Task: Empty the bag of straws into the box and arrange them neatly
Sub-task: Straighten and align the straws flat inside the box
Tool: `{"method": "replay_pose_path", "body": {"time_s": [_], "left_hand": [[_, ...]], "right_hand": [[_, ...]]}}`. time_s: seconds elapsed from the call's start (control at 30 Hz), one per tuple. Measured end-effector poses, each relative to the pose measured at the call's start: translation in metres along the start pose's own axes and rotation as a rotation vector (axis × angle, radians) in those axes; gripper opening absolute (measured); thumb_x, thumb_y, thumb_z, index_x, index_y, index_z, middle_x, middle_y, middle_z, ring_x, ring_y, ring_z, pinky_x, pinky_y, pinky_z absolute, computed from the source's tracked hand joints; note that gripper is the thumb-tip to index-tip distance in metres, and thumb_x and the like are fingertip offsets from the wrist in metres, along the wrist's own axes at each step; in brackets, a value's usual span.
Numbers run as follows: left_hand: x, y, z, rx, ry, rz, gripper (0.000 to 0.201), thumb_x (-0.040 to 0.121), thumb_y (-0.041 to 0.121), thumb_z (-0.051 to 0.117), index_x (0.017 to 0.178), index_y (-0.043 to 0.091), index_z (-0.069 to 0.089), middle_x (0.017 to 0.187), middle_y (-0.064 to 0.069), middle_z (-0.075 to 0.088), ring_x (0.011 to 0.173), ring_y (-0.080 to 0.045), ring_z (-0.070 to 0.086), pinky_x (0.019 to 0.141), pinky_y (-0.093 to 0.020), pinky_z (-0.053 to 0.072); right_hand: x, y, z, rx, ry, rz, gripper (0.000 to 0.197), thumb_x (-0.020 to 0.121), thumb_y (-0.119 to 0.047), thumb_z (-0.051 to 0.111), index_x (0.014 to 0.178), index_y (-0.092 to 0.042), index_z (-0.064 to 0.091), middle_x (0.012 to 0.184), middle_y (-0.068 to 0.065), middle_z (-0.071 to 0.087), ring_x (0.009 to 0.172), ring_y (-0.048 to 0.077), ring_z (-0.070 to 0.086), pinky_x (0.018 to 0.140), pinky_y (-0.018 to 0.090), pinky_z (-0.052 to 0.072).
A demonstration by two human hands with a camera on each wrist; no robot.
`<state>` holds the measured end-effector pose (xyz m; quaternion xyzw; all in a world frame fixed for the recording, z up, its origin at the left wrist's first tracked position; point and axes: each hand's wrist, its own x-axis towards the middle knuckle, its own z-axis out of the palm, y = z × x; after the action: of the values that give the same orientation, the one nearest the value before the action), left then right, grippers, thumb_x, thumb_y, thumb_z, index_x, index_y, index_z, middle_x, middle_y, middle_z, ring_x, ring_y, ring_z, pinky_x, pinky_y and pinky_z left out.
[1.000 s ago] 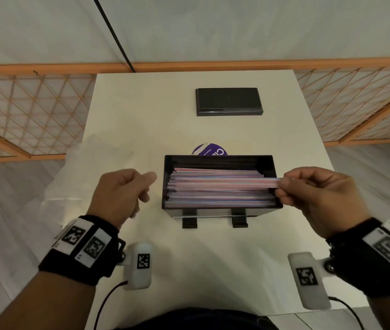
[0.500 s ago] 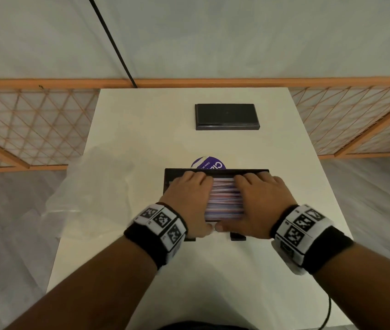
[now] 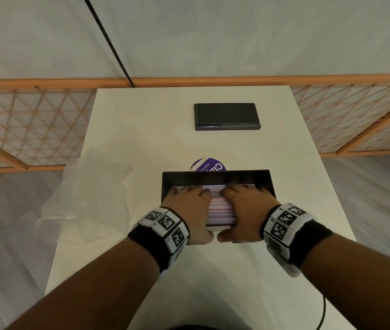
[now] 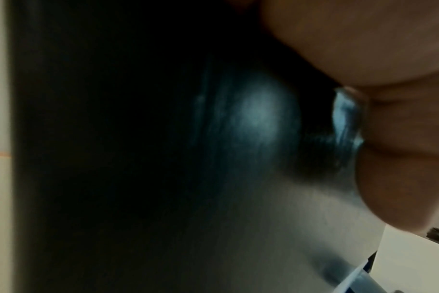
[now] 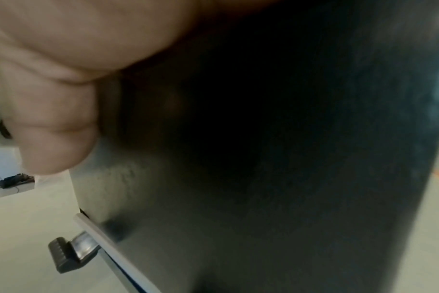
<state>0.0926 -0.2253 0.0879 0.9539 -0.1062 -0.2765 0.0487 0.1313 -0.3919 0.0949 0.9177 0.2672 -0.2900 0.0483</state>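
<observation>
Black box (image 3: 215,178) mid-table (image 3: 189,139), packed with pink, white and blue straws (image 3: 219,209) lying lengthwise. Left hand (image 3: 190,210) and right hand (image 3: 246,210) flat on the straws, side by side, fingers extended and pressing down, thumbs against the near wall. Empty clear bag (image 3: 82,186) lying left of the box. Black lid (image 3: 227,116) farther back; purple label (image 3: 208,166) just behind the box.
</observation>
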Motion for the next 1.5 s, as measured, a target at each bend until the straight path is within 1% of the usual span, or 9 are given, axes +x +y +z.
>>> {"method": "replay_pose_path", "body": {"time_s": [0.23,0.53,0.83,0.93,1.03,1.17,1.27,1.37,1.5], "left_hand": [[0.002,0.0,-0.001,-0.036,-0.024,-0.007,0.083,0.082,0.061,0.068,0.149,0.024,0.036,0.149,0.002,0.048,0.139,-0.024,0.047,0.121,-0.049,0.033],[-0.004,0.001,-0.002,-0.039,-0.012,-0.018,0.08,0.084,0.062,0.067,0.147,0.024,0.038,0.147,-0.004,0.034,0.14,-0.025,0.038,0.12,-0.049,0.035],[-0.011,0.012,-0.005,-0.02,-0.02,-0.045,0.068,0.092,0.047,0.066,0.145,0.02,0.035,0.144,-0.003,0.054,0.139,-0.027,0.045,0.125,-0.054,0.024],[-0.011,0.008,-0.003,-0.02,-0.035,-0.045,0.065,0.091,0.051,0.065,0.143,0.021,0.041,0.146,-0.006,0.042,0.139,-0.029,0.039,0.122,-0.053,0.03],[-0.008,0.007,-0.005,-0.012,-0.059,-0.048,0.069,0.088,0.056,0.066,0.143,0.021,0.043,0.146,-0.007,0.035,0.139,-0.029,0.036,0.12,-0.051,0.034],[-0.009,0.004,-0.012,-0.054,-0.056,-0.049,0.073,0.084,0.056,0.07,0.141,0.022,0.039,0.143,-0.002,0.049,0.137,-0.026,0.044,0.12,-0.053,0.032],[-0.011,0.004,-0.015,-0.074,-0.088,-0.04,0.069,0.083,0.055,0.072,0.138,0.024,0.045,0.138,0.002,0.055,0.131,-0.024,0.05,0.114,-0.048,0.041],[-0.011,0.003,-0.015,-0.106,-0.141,-0.039,0.065,0.084,0.05,0.074,0.138,0.025,0.047,0.131,0.003,0.061,0.121,-0.023,0.059,0.107,-0.043,0.049],[-0.011,0.001,-0.012,-0.124,-0.157,-0.043,0.066,0.085,0.05,0.073,0.14,0.026,0.045,0.13,0.004,0.061,0.121,-0.023,0.06,0.109,-0.043,0.049]], "right_hand": [[0.003,-0.002,-0.002,0.005,0.018,0.003,0.086,0.057,-0.076,0.066,0.13,-0.033,0.045,0.126,-0.01,0.06,0.117,0.021,0.057,0.105,0.043,0.042],[0.004,-0.002,0.0,0.004,0.002,0.022,0.09,0.058,-0.077,0.062,0.135,-0.033,0.043,0.135,-0.006,0.048,0.124,0.024,0.047,0.108,0.05,0.036],[0.002,-0.004,-0.002,-0.019,-0.011,0.036,0.079,0.061,-0.073,0.06,0.125,-0.029,0.045,0.118,-0.008,0.061,0.113,0.023,0.057,0.107,0.049,0.035],[0.001,-0.005,-0.004,-0.059,-0.003,0.031,0.075,0.062,-0.075,0.06,0.123,-0.031,0.053,0.121,-0.002,0.049,0.113,0.024,0.049,0.103,0.048,0.038],[0.002,-0.005,-0.008,-0.04,-0.044,0.026,0.07,0.063,-0.071,0.063,0.12,-0.032,0.053,0.116,-0.006,0.055,0.11,0.022,0.053,0.102,0.047,0.038],[0.002,-0.006,-0.012,0.021,-0.076,0.034,0.058,0.064,-0.062,0.067,0.11,-0.032,0.048,0.094,-0.013,0.063,0.098,0.019,0.062,0.101,0.046,0.04],[0.001,-0.007,-0.016,-0.013,-0.098,0.04,0.049,0.062,-0.061,0.068,0.098,-0.032,0.053,0.097,-0.01,0.059,0.097,0.02,0.06,0.096,0.045,0.04],[0.003,-0.008,-0.019,-0.072,-0.118,0.053,0.053,0.059,-0.066,0.068,0.099,-0.032,0.059,0.105,-0.005,0.052,0.1,0.023,0.055,0.094,0.045,0.04],[0.004,-0.01,-0.02,-0.042,-0.131,0.06,0.042,0.061,-0.058,0.07,0.084,-0.028,0.053,0.085,-0.011,0.06,0.086,0.018,0.058,0.092,0.043,0.041]]}}
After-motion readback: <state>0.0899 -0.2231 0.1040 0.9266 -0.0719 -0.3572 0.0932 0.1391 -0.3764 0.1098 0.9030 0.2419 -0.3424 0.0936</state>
